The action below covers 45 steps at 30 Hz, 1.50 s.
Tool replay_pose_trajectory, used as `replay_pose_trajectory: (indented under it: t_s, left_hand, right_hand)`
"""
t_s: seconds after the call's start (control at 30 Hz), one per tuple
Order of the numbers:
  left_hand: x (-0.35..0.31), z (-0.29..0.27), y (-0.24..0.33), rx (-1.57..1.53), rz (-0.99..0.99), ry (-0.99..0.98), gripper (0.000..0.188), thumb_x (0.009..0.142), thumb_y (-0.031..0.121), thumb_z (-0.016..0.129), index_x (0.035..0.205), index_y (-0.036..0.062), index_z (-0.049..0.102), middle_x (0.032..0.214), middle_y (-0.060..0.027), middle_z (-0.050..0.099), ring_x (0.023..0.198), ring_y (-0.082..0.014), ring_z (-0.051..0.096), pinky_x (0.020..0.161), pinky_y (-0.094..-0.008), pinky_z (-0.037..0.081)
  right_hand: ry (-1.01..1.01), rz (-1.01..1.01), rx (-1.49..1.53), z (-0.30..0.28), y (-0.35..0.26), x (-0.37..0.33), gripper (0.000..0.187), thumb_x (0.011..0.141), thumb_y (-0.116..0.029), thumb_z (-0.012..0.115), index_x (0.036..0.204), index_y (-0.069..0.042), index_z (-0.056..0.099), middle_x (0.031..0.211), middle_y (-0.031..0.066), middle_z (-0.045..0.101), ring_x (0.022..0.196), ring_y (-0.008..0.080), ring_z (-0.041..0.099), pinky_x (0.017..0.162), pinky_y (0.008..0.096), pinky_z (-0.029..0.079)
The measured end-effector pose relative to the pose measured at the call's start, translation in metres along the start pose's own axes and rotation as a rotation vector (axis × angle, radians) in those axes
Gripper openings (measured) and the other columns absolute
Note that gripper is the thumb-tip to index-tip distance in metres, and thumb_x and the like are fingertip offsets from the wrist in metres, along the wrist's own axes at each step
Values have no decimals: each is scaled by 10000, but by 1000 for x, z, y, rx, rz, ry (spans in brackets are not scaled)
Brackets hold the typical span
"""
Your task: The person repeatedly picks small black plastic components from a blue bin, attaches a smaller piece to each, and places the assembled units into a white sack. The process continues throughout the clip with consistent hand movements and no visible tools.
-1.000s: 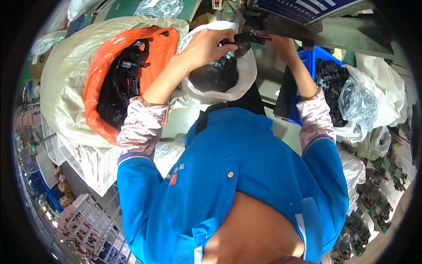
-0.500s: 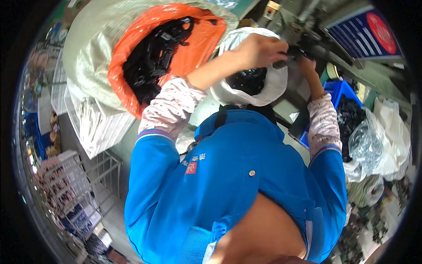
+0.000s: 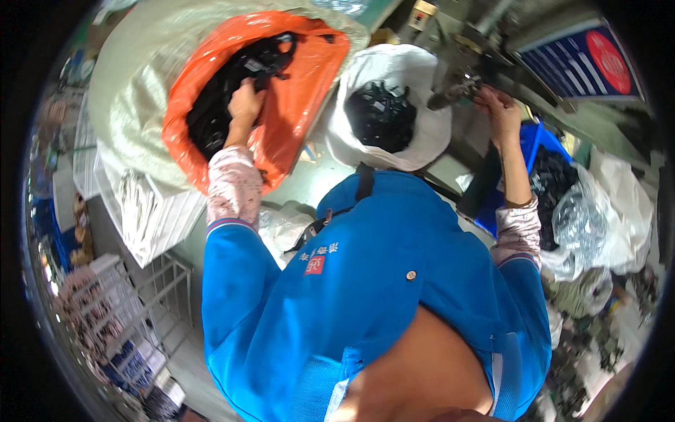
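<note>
My left hand [image 3: 246,107] reaches into an orange plastic bag [image 3: 299,105], its fingers bent and closed at a black plastic part among many others. The heap of black plastic parts [image 3: 264,56] fills the bag's dark opening. On the right, my right hand [image 3: 500,112] is raised with thumb and fingers pinched together beside a metal machine fixture [image 3: 460,88]. What lies between those fingertips, if anything, is too small to make out. Between my hands stands a white sack [image 3: 429,141], holding more black plastic pieces [image 3: 380,116].
A pale woven sack [image 3: 130,91] surrounds the orange bag. White crates [image 3: 169,218] stand at the left by a metal rack [image 3: 165,288]. To the right are a blue bin [image 3: 541,141] with black parts and clear plastic bags [image 3: 583,218]. A blue sign board [image 3: 580,63] stands far right.
My left hand has moved from above the white sack, near my right hand, leftward into the orange bag. The right hand has stayed by the machine fixture, turning slightly.
</note>
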<state>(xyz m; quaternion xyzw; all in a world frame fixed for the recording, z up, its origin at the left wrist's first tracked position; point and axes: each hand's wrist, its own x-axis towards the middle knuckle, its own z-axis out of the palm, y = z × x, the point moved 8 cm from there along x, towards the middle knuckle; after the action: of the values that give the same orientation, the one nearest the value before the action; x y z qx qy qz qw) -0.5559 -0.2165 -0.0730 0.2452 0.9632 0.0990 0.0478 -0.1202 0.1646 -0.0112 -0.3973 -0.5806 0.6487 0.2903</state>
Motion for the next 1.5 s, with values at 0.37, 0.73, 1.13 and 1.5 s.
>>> replay_pose_trajectory:
  t_s: [0.37, 0.73, 1.13, 1.5]
  left_hand:
    - [-44, -108, -5, -825, 32, 464, 258, 785, 137, 715, 984, -10, 642, 890, -89, 674, 781, -156, 618, 744, -293, 509]
    - [-50, -96, 30, -2254, 14, -149, 288, 785, 148, 580, 971, -71, 557, 1034, -217, 598, 959, -315, 577, 943, -526, 449]
    - [-251, 47, 375, -1589, 2, -1284, 169, 820, 45, 640, 973, 20, 573, 684, -19, 523, 529, -92, 470, 465, -233, 358]
    - [-342, 32, 503, -1235, 696, -1270, 257, 818, 81, 672, 1058, 20, 603, 1004, -98, 637, 854, -160, 621, 715, -301, 503]
  right_hand:
    - [-10, -392, -164, 55, -58, -53, 205, 861, -127, 638, 1029, -14, 674, 850, 104, 678, 746, 126, 631, 651, 255, 512]
    - [106, -468, -162, 63, -47, -52, 166, 804, -138, 690, 927, -28, 704, 810, 72, 666, 629, 91, 596, 552, 236, 465]
    - [587, -176, -1209, -210, -15, -221, 186, 806, -55, 588, 973, -58, 671, 926, 132, 639, 832, 316, 629, 721, 374, 509]
    - [553, -315, -1280, -240, -23, -254, 260, 804, -28, 597, 1063, -46, 601, 953, 116, 607, 876, 299, 599, 723, 370, 494]
